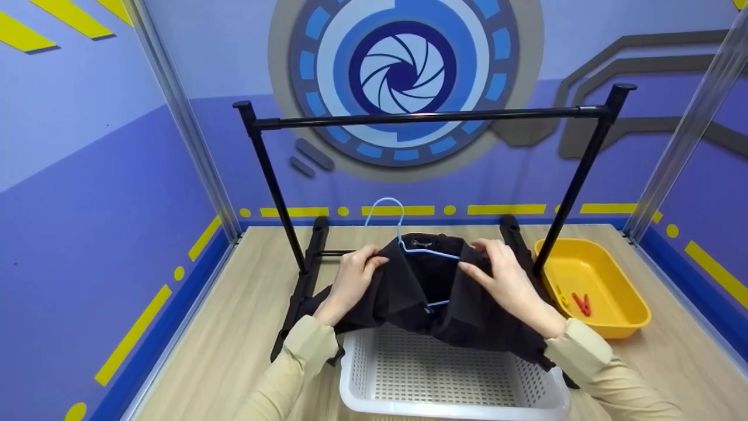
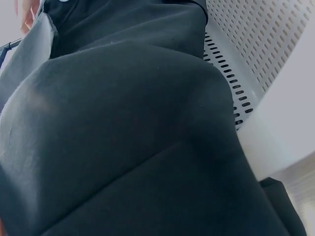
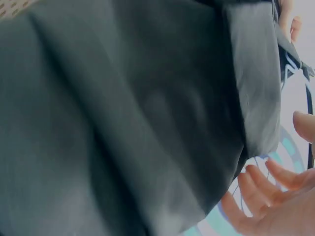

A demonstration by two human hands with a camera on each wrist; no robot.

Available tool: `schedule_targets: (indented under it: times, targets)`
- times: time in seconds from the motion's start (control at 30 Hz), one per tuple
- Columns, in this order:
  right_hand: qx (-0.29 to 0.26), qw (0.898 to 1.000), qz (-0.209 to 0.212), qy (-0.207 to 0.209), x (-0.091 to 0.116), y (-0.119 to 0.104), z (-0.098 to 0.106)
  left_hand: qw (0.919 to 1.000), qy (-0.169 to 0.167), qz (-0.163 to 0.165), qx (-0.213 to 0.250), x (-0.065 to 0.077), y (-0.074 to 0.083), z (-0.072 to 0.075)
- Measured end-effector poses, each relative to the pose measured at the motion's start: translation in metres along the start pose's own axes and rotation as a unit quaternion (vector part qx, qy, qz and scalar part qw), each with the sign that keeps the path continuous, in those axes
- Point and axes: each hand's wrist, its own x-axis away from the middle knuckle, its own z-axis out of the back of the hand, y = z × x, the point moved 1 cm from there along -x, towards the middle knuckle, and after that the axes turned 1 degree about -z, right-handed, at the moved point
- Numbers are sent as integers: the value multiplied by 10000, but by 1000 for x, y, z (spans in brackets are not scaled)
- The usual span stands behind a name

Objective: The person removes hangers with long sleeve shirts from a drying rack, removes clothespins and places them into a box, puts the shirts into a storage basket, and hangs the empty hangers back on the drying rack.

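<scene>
Stretching crosswise, black garment (image 1: 383,301), hanger hook (image 1: 385,199) upward, left fingers (image 1: 366,251) pinching collar (image 1: 400,270), right fingers (image 1: 495,250) apart.

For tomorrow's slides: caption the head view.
Both hands at a black collared garment on a blue hanger, over a white basket.

Clock from head-view centre. Hands: 2, bare left hand (image 1: 352,278) at 7 o'clock, bare right hand (image 1: 505,279) at 4. Beige cloth sleeves (image 1: 310,345): 2, at 7 and 4. Black collared cloth garment (image 1: 391,292): 1, at 5. Thin light-blue hanger (image 1: 432,252): 1. Black tubular rack (image 1: 586,165): 1, with 2 uprights (image 1: 275,193), 1 top bar (image 1: 432,117) at 1. White perforated plastic basket (image 1: 456,408): 1, at 5. Yellow plastic tray (image 1: 619,292): 1, at 4. Small clips: 2, 1 red clip (image 1: 585,305), 1 yellow clip (image 1: 562,296).
</scene>
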Motion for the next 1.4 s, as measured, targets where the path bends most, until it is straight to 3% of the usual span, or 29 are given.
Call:
schedule_targets:
  times: [0.43,0.63,0.77,0.93,1.03,1.23,1.4]
  targets:
    - [1038,9938,-136,367,6,-12,-19,9998,175,-64,-79,-1,6,-1]
    - [1602,9858,-49,510,10,-4,-22,9998,186,-31,-43,1,7,0]
    - [1698,9841,-150,490,12,4,-18,9999,129,21,54,1,7,4]
    - [1595,9853,-577,197,14,14,-8,9999,148,17,5,1,8,8]
    - [1464,9845,-951,-189,14,21,-1,9997,193,-48,-148,1,8,9]
    - [582,9851,-1269,-1010,10,39,10,9992,164,-113,-359,2,9,12]
    - [-248,9760,-1612,-1444,7,45,21,9981,231,-182,-541,1,9,15]
